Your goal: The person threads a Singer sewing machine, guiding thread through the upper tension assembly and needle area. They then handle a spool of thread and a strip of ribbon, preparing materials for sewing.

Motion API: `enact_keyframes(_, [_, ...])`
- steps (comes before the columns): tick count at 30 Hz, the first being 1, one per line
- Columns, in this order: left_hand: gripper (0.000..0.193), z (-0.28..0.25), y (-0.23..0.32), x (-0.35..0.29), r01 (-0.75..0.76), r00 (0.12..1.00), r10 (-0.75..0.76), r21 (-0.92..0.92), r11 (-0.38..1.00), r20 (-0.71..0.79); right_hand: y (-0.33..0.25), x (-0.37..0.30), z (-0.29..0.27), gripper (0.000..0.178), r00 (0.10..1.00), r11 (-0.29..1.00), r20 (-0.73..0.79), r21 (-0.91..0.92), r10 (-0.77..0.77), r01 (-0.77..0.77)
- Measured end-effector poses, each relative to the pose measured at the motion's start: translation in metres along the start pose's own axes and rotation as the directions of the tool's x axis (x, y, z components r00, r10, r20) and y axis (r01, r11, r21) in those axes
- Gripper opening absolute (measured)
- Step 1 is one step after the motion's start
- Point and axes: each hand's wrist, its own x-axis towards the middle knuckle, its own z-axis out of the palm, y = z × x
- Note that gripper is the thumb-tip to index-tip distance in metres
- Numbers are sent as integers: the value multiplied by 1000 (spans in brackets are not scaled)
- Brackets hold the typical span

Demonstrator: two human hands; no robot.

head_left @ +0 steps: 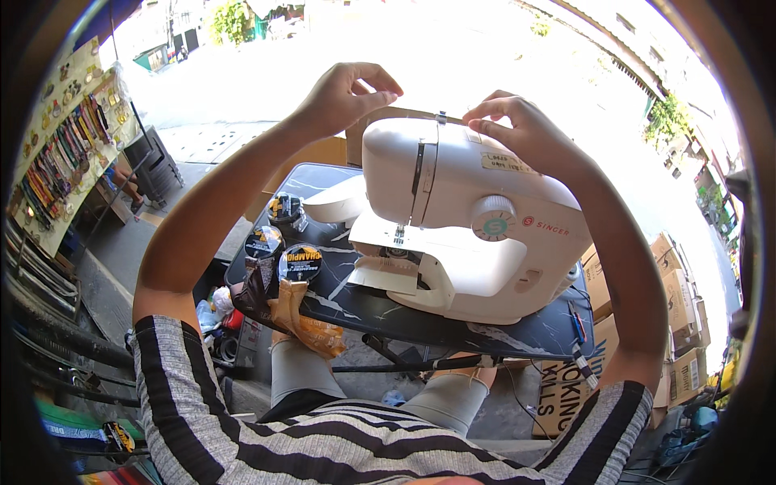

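Observation:
A white sewing machine [388, 153] stands upright on a dark marbled folding table [327, 303] in front of me. My left hand [347, 99] is raised beyond the machine's left end, apart from it, thumb and forefinger brought close together. My right hand [521, 128] is over the top of the machine, its thumb and forefinger close together near the small metal piece [441, 118] there. Whatever either hand pinches, perhaps something thin, is lost against the bright background. A round stitch dial [493, 218] is on the machine's front. Below the needle, the white front cover [384, 273] hangs open.
Several round black-and-orange containers [300, 263] and a crumpled brown-orange wrapper [311, 327] crowd the table's left edge. Slim pen-like tools [576, 322] lie at its right edge. Cardboard boxes [683, 303] are piled at right. A goods rack [69, 149] and stacked stools [158, 166] stand left.

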Motion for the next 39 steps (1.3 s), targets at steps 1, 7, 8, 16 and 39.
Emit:
enact_keyframes(1, [14, 3, -3, 3, -39, 999, 39, 27, 999, -15, 3, 7, 1, 26, 999, 997, 31, 65, -42, 39])
enact_keyframes(7, [16, 18, -2, 29, -283, 959, 281, 95, 954, 33, 4, 25, -5, 24, 982, 989, 191, 147, -1, -28])
enact_keyframes(8, [17, 22, -1, 33, -307, 952, 305, 78, 948, 42, 3, 27, -5, 23, 980, 994, 195, 112, -28, 6])
enact_keyframes(16, [45, 37, 8, 47, -61, 962, 92, -126, 990, 258, 12, 30, 9, 26, 992, 939, 122, 343, -43, -1])
enact_keyframes(39, [23, 28, -6, 48, 108, 954, 199, -875, 472, 225, 35, 36, 7, 41, 979, 868, 191, 496, -78, -28])
